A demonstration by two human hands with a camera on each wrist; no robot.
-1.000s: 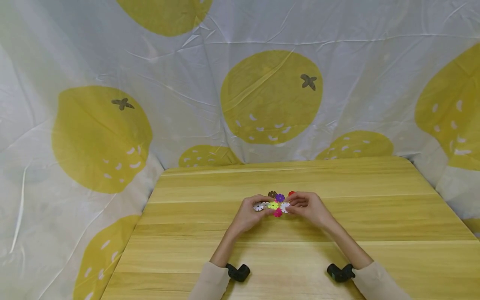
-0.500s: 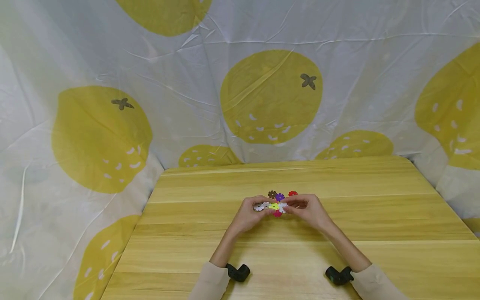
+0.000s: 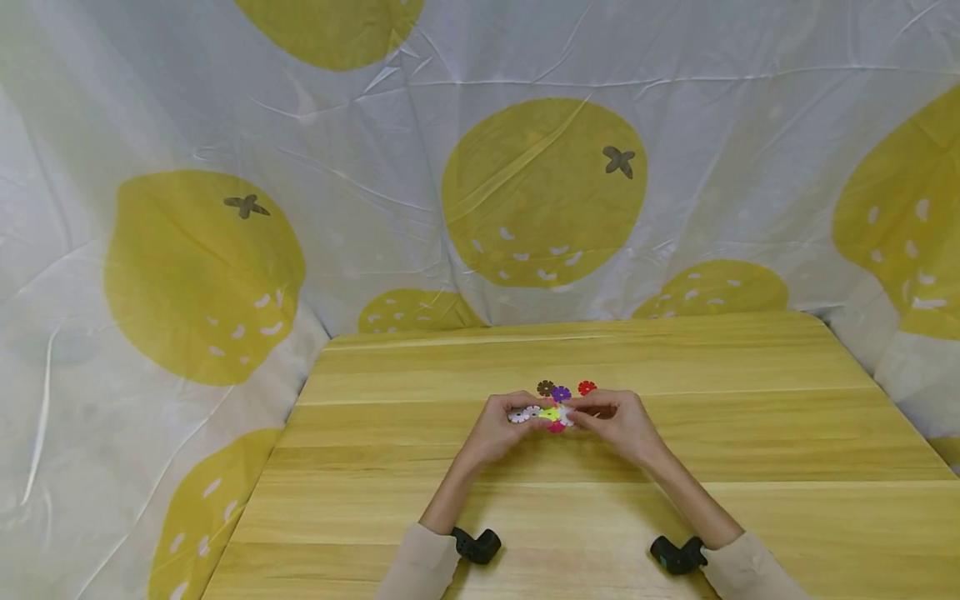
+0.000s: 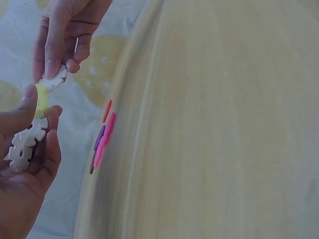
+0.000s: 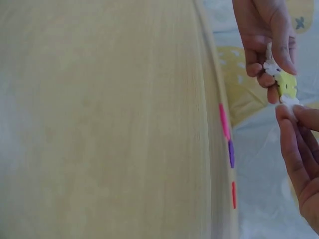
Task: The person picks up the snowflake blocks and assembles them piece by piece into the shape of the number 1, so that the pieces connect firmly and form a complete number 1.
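My left hand (image 3: 497, 429) pinches a yellow snowflake disc (image 3: 550, 413) between thumb and fingers. Two white snowflake discs (image 4: 22, 152) are linked to it in a row, lying over the left palm. Across from it, my right hand (image 3: 621, 423) pinches another white disc (image 4: 56, 79) by its edge. That disc meets the yellow one's right side; how deep the slots sit in each other is hidden by fingertips. Both hands hold the pieces above the table.
On the wooden table (image 3: 600, 517), beyond the hands, lie a brown disc (image 3: 546, 388), a purple disc (image 3: 561, 393) and a red disc (image 3: 587, 388). Pink (image 3: 555, 427) shows beneath the held pieces. A lemon-print cloth (image 3: 375, 208) hangs behind the table.
My right hand has moved slightly left, bringing its white disc from beside the yellow disc up against it. More of the red disc shows. My left hand has stayed nearly still.
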